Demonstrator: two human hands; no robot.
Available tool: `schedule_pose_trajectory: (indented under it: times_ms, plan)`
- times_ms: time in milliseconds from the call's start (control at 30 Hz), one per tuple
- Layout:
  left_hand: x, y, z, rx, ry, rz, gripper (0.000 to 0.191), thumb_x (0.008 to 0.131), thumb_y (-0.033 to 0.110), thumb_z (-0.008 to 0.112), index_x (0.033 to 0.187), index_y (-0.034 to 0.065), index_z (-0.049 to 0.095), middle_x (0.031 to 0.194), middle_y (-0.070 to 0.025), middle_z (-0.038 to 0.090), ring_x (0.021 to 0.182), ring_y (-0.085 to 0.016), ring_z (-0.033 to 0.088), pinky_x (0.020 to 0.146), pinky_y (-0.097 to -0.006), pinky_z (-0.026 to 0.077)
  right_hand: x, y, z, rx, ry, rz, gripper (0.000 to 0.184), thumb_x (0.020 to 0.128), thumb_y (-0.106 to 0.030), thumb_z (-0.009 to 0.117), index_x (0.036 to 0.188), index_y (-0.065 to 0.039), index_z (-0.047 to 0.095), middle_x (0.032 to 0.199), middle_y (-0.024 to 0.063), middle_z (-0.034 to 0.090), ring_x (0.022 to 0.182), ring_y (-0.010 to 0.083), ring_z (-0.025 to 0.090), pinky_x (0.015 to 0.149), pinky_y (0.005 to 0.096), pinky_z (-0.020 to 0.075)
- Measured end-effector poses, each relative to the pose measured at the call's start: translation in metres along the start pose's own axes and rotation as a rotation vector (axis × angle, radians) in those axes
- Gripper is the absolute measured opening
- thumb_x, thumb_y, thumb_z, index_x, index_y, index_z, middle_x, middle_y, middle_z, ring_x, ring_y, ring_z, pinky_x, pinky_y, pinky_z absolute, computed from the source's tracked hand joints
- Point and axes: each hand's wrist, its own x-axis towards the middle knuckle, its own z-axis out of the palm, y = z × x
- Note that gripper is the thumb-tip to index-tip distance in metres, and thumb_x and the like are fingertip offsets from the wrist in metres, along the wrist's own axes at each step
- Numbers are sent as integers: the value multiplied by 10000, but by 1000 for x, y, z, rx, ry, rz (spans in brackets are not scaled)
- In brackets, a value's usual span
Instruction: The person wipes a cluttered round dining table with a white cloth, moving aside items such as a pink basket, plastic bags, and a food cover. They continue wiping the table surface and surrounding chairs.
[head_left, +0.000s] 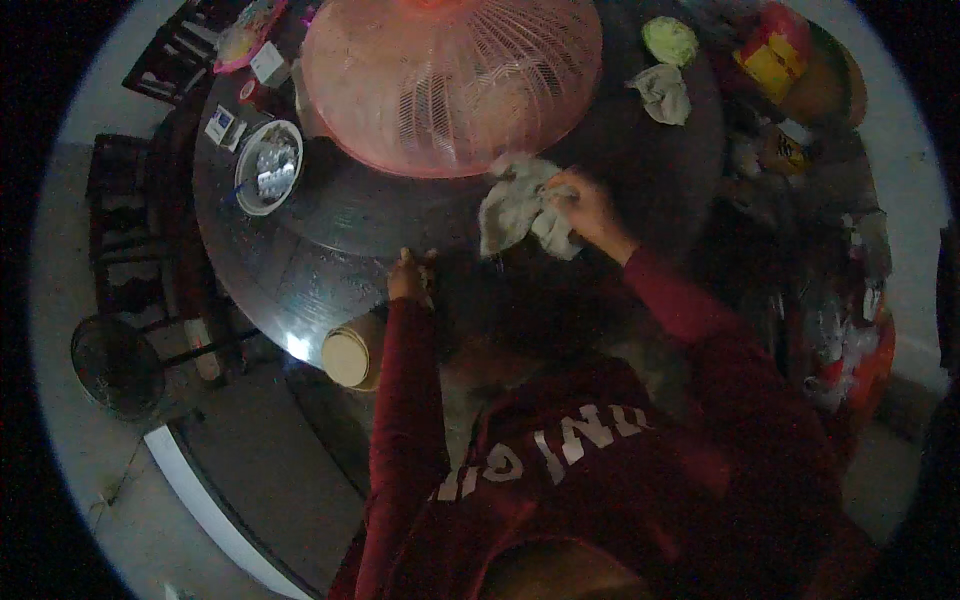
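Note:
My right hand (585, 204) grips a crumpled pale cloth (514, 199) above the near part of a dark round table (262, 270). The cloth hangs in loose folds close to the rim of a pink mesh food cover (450, 97). My left hand (409, 277) is at the near side of the table, left of the cloth. Its fingers are dim, and whether they hold or just touch something is unclear. A raised round turntable (390, 217) lies under the food cover, its near edge close to my left hand.
At the left stand a white-rimmed bowl (251, 202), a small box (221, 126) and a red container (253, 93). A green cabbage (670, 42) and another cloth (664, 94) lie far right. A cylindrical object (345, 358) is beside my left forearm. Dark chairs (120, 217) flank the table.

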Motion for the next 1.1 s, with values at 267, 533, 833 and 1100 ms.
schedule_pose_trajectory:
  times_ms: [267, 533, 833, 1100]
  plan:
    - [-6, 3, -4, -71, -16, 5, 481, 1074, 485, 430, 1203, 63, 620, 820, -61, 692, 536, -186, 501, 502, -348, 413, -1, -7, 93, -570, -260, -421, 315, 886, -97, 640, 1199, -66, 660, 1227, 138, 646, 1288, 359, 535, 1055, 483, 456]
    - [54, -45, -52, -79, -94, 30, 461, 1070, 436, 461, 1315, 55, 548, 921, -87, 699, 682, -239, 611, 581, -379, 482, -12, -15, 215, -331, -447, -714, 504, 829, 8, 588, 1329, -57, 611, 1429, 164, 553, 1398, 386, 437, 1150, 513, 381]
    - [12, -11, -18, -155, -99, 31, 374, 1083, 413, 436, 1020, 89, 611, 994, -130, 748, 501, -137, 490, 430, -278, 374, -152, 52, -37, -318, -450, -190, 527, 810, 89, 609, 1304, -89, 654, 1391, 147, 595, 1358, 313, 510, 1103, 427, 440]
    - [-33, -21, -5, 1, -8, 46, 315, 1066, 369, 474, 1088, 97, 631, 1008, -109, 746, 479, -123, 429, 439, -278, 338, -66, 137, -138, -312, 207, 195, 394, 978, -91, 602, 1367, -38, 585, 1393, 152, 596, 1298, 325, 548, 1084, 405, 436]
